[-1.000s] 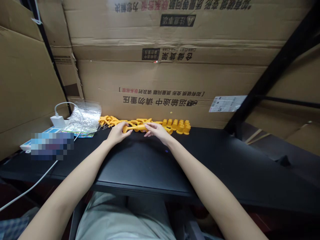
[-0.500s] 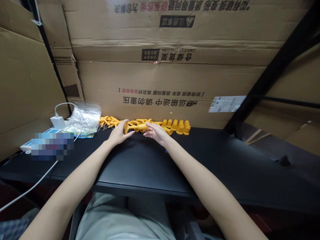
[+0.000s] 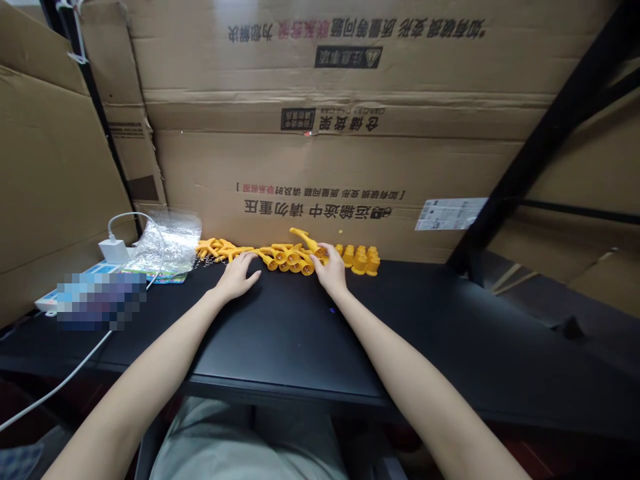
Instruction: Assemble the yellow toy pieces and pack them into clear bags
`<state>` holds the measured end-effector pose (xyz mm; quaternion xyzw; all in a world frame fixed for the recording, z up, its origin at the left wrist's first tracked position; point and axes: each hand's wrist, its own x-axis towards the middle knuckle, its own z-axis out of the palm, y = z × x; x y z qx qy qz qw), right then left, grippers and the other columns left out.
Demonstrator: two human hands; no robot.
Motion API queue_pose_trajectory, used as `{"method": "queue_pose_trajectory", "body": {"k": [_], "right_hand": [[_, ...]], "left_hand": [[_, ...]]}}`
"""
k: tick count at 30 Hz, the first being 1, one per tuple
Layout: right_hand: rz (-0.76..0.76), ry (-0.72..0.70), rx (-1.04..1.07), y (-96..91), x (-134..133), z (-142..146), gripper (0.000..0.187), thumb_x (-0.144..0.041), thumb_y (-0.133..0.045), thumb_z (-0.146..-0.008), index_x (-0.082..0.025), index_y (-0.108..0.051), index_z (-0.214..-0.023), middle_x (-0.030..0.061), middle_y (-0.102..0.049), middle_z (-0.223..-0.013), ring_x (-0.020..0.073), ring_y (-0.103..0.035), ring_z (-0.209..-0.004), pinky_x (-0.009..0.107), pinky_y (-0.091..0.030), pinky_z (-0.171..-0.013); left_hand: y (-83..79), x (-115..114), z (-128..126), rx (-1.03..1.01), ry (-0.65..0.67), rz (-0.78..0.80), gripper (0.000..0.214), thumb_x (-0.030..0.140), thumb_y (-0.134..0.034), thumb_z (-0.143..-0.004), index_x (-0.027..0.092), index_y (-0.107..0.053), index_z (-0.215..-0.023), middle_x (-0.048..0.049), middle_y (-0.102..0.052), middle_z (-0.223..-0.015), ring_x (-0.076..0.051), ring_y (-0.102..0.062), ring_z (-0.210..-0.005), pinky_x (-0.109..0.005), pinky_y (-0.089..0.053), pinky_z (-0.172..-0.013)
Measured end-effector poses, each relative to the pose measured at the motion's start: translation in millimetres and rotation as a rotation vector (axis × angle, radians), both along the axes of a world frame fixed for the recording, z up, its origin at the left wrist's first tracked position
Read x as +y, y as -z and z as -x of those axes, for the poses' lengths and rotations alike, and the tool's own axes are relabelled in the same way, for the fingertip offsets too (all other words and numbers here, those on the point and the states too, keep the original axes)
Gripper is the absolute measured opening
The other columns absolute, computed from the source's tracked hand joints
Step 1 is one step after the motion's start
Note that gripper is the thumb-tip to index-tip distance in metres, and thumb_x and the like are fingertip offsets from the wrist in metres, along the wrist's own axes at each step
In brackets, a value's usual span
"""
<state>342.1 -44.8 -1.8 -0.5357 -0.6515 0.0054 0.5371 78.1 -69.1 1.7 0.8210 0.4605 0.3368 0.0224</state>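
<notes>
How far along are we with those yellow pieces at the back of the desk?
Several capped stems lie bunched mid-row, apparently done. The right hand holds one yellow stem tilted up; the left hand rests open beside them. Bare stems and loose caps remain.

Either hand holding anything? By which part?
Right hand pinches an orange plastic part by its lower end; its other end sticks up. Left hand lies open on the black table, fingertips at the row of orange parts, gripping nothing.
</notes>
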Motion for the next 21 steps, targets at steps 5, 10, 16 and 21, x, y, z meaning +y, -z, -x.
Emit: {"method": "queue_pose_trajectory", "body": {"k": [5,10,16,21], "right_hand": [[0.185,0.043,-0.411,7.2,-5,10,0.042,-0.022,-0.053,-0.083,-0.019,-0.053,-0.124,0.0130,-0.061,-0.123,0.0290,-0.052,-0.117,0.056,-0.023,-0.107],[0.247,0.015,-0.466,6.7,-7,9,0.049,-0.027,-0.046,-0.089,-0.025,-0.042,-0.138,0.0118,-0.056,-0.131,0.0285,-0.048,-0.123,0.059,-0.023,-0.106],[0.230,0.048,-0.456,3.5,-7,8,0.043,-0.028,-0.043,-0.091,-0.019,-0.050,-0.132,0.0136,-0.060,-0.125,0.0281,-0.056,-0.113,0.045,-0.041,-0.096],[0.222,0.075,-0.432,5.3,-7,11,0.044,-0.030,-0.043,-0.091,-0.018,-0.050,-0.133,0.0139,-0.063,-0.118,0.0278,-0.060,-0.106,0.043,-0.045,-0.092]], "left_hand": [[0.1,-1,-1,0.013,0.016,-0.001,0.032,0.030,-0.052,-0.084,0.020,-0.052,-0.115,-0.0106,-0.057,-0.122,-0.024,-0.050,-0.118,-0.045,-0.039,-0.102],[5.1,4,-5,-0.037,0.041,0.033,0.033,0.029,-0.052,-0.083,0.020,-0.053,-0.116,-0.0102,-0.059,-0.121,-0.024,-0.052,-0.117,-0.045,-0.038,-0.104],[5.0,22,-35,-0.171,-0.041,0.320,0.049,0.039,-0.050,-0.086,0.016,-0.043,-0.129,-0.0158,-0.049,-0.138,-0.026,-0.047,-0.128,-0.040,-0.036,-0.106],[3.5,43,-60,-0.266,-0.091,0.500,0.055,0.052,-0.034,-0.091,0.013,-0.040,-0.130,-0.0196,-0.053,-0.134,-0.028,-0.050,-0.124,-0.039,-0.038,-0.102]]}}
